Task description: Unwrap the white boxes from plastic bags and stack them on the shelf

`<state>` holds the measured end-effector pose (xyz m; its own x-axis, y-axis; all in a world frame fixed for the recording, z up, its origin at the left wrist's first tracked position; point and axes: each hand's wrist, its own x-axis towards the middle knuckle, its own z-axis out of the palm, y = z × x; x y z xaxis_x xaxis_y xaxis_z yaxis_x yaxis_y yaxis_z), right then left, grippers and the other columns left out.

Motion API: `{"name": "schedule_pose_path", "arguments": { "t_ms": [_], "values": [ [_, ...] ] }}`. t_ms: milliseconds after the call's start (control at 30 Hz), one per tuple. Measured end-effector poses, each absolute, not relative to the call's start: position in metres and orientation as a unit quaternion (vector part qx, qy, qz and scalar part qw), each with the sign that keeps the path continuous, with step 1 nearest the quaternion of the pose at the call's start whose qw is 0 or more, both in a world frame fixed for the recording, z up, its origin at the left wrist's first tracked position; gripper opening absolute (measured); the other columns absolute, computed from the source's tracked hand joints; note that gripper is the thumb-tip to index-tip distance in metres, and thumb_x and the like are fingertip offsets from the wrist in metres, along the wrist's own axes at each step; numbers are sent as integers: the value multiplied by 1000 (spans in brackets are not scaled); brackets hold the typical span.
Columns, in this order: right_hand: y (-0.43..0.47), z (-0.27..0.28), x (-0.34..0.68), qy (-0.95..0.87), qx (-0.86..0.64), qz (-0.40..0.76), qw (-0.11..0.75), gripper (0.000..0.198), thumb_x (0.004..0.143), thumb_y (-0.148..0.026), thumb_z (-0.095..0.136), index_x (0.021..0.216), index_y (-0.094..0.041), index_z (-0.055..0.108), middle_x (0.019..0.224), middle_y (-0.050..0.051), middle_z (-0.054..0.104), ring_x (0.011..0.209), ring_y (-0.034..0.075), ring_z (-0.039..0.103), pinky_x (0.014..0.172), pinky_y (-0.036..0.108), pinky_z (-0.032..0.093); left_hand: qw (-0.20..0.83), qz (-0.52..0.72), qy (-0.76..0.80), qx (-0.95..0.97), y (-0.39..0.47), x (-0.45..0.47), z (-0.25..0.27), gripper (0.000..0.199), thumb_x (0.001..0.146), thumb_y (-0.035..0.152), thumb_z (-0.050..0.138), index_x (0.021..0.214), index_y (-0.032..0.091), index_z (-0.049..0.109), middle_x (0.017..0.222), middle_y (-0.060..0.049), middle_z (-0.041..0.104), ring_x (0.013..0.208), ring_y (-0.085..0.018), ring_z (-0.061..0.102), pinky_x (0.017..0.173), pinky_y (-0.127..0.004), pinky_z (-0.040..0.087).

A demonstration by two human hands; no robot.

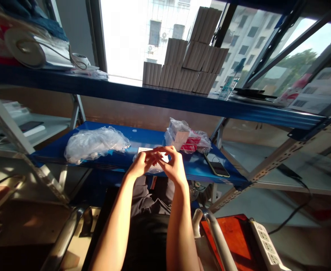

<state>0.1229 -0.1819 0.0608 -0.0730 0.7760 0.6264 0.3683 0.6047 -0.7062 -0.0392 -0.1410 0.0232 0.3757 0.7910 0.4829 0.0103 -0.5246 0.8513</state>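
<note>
My left hand (140,162) and my right hand (174,163) meet over the front part of the blue shelf (120,160). The fingers of both are bent, their tips pinched together. Anything between the fingertips is too small and too hidden to make out. Just behind and under the hands lies a pale flat piece (145,149), mostly covered by them, with clear plastic around it. To the left rests a crumpled clear plastic bag (97,145). On the right, another clear bag holds red and white small boxes (190,143).
A phone (221,169) lies at the shelf's right end. On the upper shelf (120,88) stand stacked grey boxes (179,64) and a roll (26,49) at left. A power strip (267,244) is at lower right. Chair armrests (218,241) flank me.
</note>
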Motion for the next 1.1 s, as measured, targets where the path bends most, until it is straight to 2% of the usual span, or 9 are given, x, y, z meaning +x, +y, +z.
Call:
{"name": "schedule_pose_path", "arguments": {
  "t_ms": [100,200,300,433,533,667,867,1033,1100],
  "values": [
    [-175,55,127,-693,-392,195,573,24,90,-30,71,111,-25,81,124,9,78,116,27,69,98,39,55,401,495,290,714,-141,-43,26,45,103,56,52,84,20,71,77,-6,69,74,-20,65,76,-35,58],
    [-171,47,130,-662,-402,254,580,25,90,-39,74,107,-21,80,109,10,81,98,26,75,88,38,59,394,492,298,717,-146,-43,30,44,106,51,47,79,22,67,82,-5,71,81,-20,67,86,-36,56],
    [-171,41,128,-639,-408,281,589,26,87,-45,77,92,-19,78,87,8,78,77,23,73,74,34,59,380,493,294,726,-149,-41,29,39,108,47,46,84,23,66,82,-4,71,79,-19,68,82,-33,55],
    [-172,43,120,-622,-425,252,608,28,88,-48,75,86,-21,74,84,7,76,75,22,72,70,32,58,368,537,308,694,-142,-37,22,34,106,49,51,94,21,65,80,-3,73,69,-17,68,68,-29,54],
    [-174,48,115,-600,-408,318,610,31,82,-50,79,81,-21,68,83,6,76,73,23,73,69,32,60,383,568,300,664,-134,-36,18,31,103,48,57,104,19,67,85,-3,74,64,-16,69,64,-27,54],
    [-176,50,113,-593,-408,380,581,34,76,-44,82,99,-24,66,79,2,76,75,24,76,70,33,61,383,579,315,647,-134,-39,19,29,97,42,65,114,18,68,89,-5,77,76,-19,75,69,-27,57],
    [-169,37,108,-658,-479,219,538,28,80,-23,72,108,-23,73,75,1,70,68,19,66,70,31,57,288,524,351,721,-151,-49,32,14,92,24,63,102,20,73,104,-5,80,95,-21,77,89,-31,59],
    [-155,29,104,-702,-494,65,508,31,78,-12,69,105,-23,82,119,12,74,112,30,67,102,45,53,193,487,369,768,-156,-56,41,16,91,17,63,98,23,76,100,-4,80,93,-21,76,89,-32,59],
    [-150,25,104,-711,-488,84,499,31,80,-11,65,104,-23,82,116,10,78,109,29,70,102,44,53,168,491,362,774,-155,-58,43,15,90,16,65,95,23,77,98,-3,80,93,-21,76,90,-32,58]
  ]
}}
